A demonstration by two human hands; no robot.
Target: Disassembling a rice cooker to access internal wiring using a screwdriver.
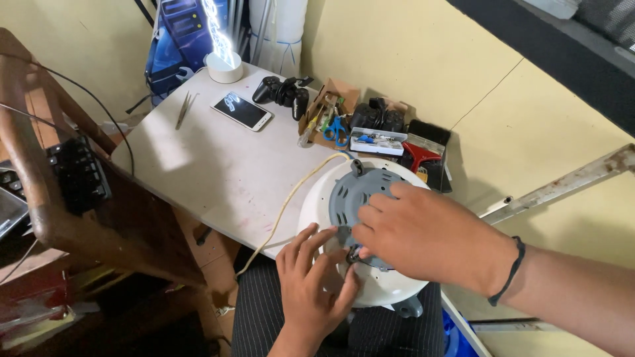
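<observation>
A round white appliance [322,198] lies upside down at the near edge of the white table [218,165], its grey base plate [354,192] facing up. My right hand [426,235] rests on the grey plate, fingers pinching a small dark part near the plate's front rim. My left hand [314,284] comes from below with fingers spread, fingertips touching the appliance beside that same spot. A cream cord [284,208] runs from the appliance off the table edge.
A smartphone [242,110], tweezers [183,109], black game controller [284,90], cardboard box with blue scissors [337,129] and a black-and-red brush [423,155] lie at the table's far side by the yellow wall. A wooden chair frame [40,192] stands left.
</observation>
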